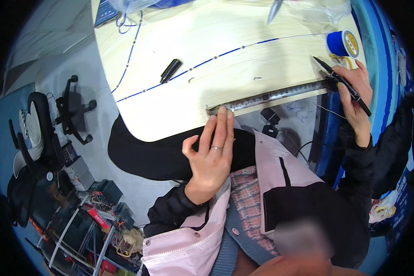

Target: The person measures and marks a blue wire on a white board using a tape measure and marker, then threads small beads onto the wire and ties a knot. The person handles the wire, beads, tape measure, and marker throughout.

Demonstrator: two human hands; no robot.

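A dark metal measuring strip [271, 95] with marks along it lies near the table's front edge; whether it is a ruler or a tape blade I cannot tell. My left hand [211, 156] has its fingers stretched out, with the fingertips resting on the strip's left end. At the other end, my right hand [356, 89] is closed round a black marker pen [349, 87], uncapped tip pointing up and left. Its fingers also touch the strip's dark right end. Beyond the strip runs a blue cord [262, 42] with small beads spaced along it, leading to a blue spool [336, 44].
On the pale wooden table [170, 115] lie a black pen cap [171, 70] and small dark scraps. Clear plastic bags [324, 11] and a pointed grey tool [274, 11] sit at the far edge. A phone-like screen [106, 13] is at the far left corner. Office chairs [39, 129] stand left.
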